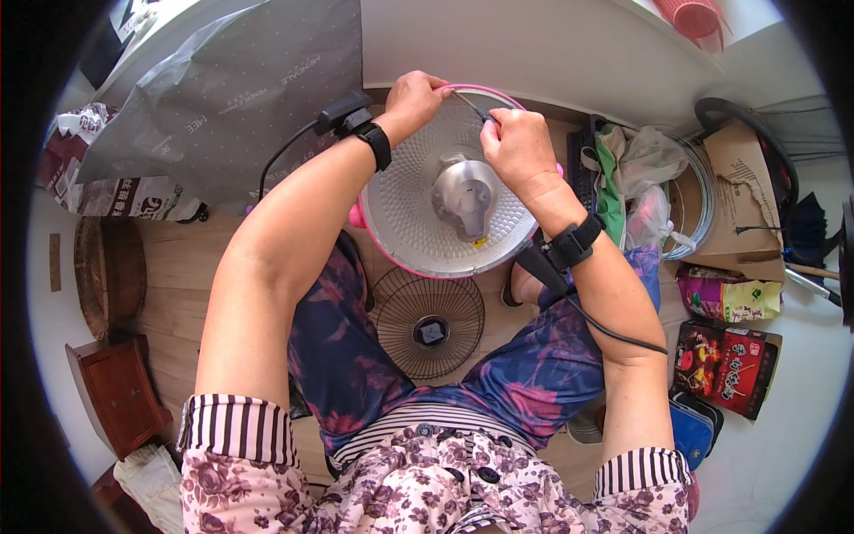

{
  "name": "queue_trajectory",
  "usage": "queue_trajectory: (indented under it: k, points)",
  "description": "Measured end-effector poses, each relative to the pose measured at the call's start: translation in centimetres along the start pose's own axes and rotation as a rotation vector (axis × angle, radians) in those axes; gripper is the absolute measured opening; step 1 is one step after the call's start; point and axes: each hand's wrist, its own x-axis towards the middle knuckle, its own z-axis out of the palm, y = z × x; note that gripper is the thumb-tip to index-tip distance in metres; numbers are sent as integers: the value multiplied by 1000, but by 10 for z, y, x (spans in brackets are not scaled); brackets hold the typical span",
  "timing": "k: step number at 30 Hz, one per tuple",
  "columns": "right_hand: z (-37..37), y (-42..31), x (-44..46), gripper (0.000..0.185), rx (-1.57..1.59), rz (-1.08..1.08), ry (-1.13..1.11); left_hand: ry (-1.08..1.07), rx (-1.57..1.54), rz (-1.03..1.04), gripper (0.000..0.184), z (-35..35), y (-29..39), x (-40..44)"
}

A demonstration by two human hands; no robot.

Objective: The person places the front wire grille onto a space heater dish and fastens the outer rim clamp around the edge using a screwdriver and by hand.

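Observation:
A round dish heater [405, 214] with a silver dimpled reflector and pink rim stands between the knees. At its centre is a shiny metal cover [464, 198]. My left hand [414, 100] is closed at the top of the rim, fingertips pinching its edge. My right hand [519, 147] grips a slim screwdriver [484, 115] by its dark handle. The thin shaft points up and left to the rim near my left fingertips; what its tip touches is too small to make out. Below the heater, a round wire guard [400, 327] lies on the floor.
A grey printed sheet [240, 107] stands at the upper left. To the right are plastic bags [654, 165], a cardboard box [743, 191], coiled wire [703, 209] and a red box [725, 369]. A small wooden cabinet [116, 392] sits at left.

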Motion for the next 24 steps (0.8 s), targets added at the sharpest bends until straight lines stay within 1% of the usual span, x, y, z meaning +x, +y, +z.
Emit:
queue_trajectory:
  k: [10, 13, 16, 19, 20, 22, 24]
  points:
    - [1, -1, 0, 18, -3, 18, -5, 10, -5, 2, 27, 1, -3, 1]
    - [1, 1, 2, 19, 53, 23, 31, 13, 25, 4, 26, 1, -1, 1]
    - [1, -2, 5, 20, 43, 53, 30, 20, 27, 11, 25, 1, 0, -1]
    - [-5, -6, 9, 16, 68, 105, -35, 35, 24, 35, 24, 3, -2, 0]
    - [-4, -4, 9, 17, 41, 71, 9, 32, 26, 30, 24, 3, -2, -1]
    - [1, 1, 10, 25, -12, 4, 98, 27, 32, 19, 24, 2, -2, -1]
    - [0, 3, 10, 25, -20, -9, 51, 31, 35, 24, 24, 2, -1, -2]
